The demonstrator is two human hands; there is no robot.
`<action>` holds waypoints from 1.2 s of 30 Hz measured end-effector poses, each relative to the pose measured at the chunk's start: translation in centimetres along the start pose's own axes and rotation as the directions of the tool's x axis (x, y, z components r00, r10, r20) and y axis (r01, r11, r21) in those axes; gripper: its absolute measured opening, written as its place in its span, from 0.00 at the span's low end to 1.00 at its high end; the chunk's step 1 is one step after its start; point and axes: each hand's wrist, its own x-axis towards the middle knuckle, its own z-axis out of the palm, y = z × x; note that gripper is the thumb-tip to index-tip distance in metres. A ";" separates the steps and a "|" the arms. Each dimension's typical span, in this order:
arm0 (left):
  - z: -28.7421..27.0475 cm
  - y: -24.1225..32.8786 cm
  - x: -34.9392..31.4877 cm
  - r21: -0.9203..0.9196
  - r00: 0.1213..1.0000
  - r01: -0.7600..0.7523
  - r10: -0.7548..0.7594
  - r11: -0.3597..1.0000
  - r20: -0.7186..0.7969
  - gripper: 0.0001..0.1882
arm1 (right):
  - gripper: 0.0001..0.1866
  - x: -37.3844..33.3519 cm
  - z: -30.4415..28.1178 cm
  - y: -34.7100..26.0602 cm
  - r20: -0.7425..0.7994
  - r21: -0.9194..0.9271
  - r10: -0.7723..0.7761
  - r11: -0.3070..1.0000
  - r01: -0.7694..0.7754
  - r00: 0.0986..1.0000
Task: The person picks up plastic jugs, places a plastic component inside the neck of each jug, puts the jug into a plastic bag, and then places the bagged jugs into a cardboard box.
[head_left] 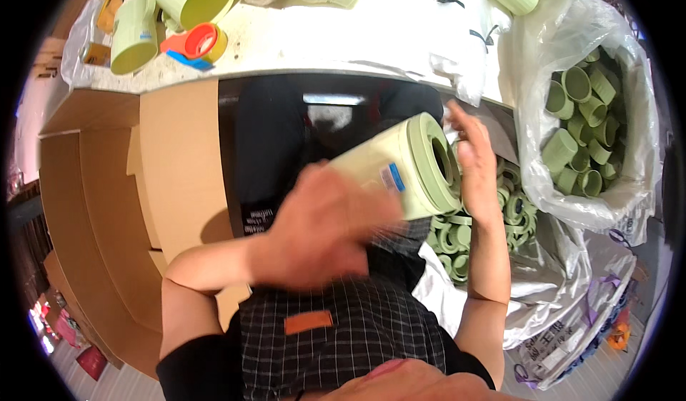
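A pale green jug (371,162) lies tilted above my lap, its ringed mouth with a dark opening turned to the right. A small blue-and-white sticker is on its side. My left hand (325,226) is smeared by motion in front of the jug's lower end and hides it. Whether its fingers grip the jug cannot be made out. My right hand (475,165) is beside the mouth end, fingers stretched out and pointing away from me. The palm faces the rim, very close to it or touching.
An open cardboard box (100,208) stands at my left. On the white table (307,44) lie more pale green jugs (193,1) and an orange-red tape roll (204,40). A plastic-lined bag (543,37) of green cups is at right; several green ring-shaped parts (518,212) lie below.
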 end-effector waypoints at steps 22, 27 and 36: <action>7.3 -16.3 13.5 -0.609 0.887 0.314 -0.455 0.729 -0.087 0.15 | 0.04 6.9 4.6 6.4 -0.242 0.373 0.257 0.915 -0.155 0.936; 7.7 -13.7 12.8 -0.672 0.869 0.395 -0.491 0.626 0.053 0.09 | 0.06 5.8 4.0 6.3 0.044 0.588 0.265 0.772 -0.239 0.963; 8.3 -13.7 12.5 -0.524 0.750 0.292 -0.532 0.800 -0.394 0.13 | 0.03 6.0 4.3 5.9 -0.148 0.705 0.344 0.695 -0.145 0.927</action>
